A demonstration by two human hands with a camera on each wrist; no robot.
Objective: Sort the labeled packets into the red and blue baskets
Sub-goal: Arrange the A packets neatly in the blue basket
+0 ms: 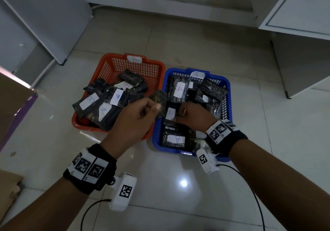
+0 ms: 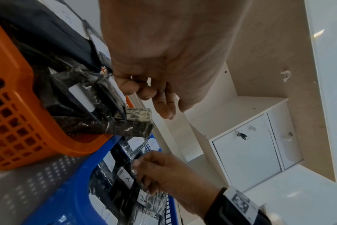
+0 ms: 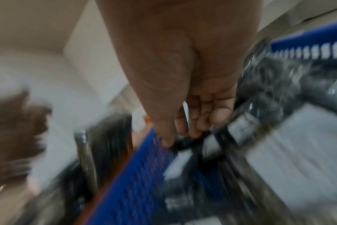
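Head view shows your left hand pinching a dark packet over the seam between the red basket and the blue basket, both on the floor. Your right hand curls its fingers on a packet labeled A inside the blue basket.

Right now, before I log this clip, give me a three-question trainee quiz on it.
1. True or false: the red basket carries a B tag.
2. Which hand pinches a dark packet between the baskets? a) left b) right
3. Fill in: the right hand reaches into the ___ basket.

Key: 1 true. 2 a, the left hand. 3 blue, meaning the blue basket tagged A.
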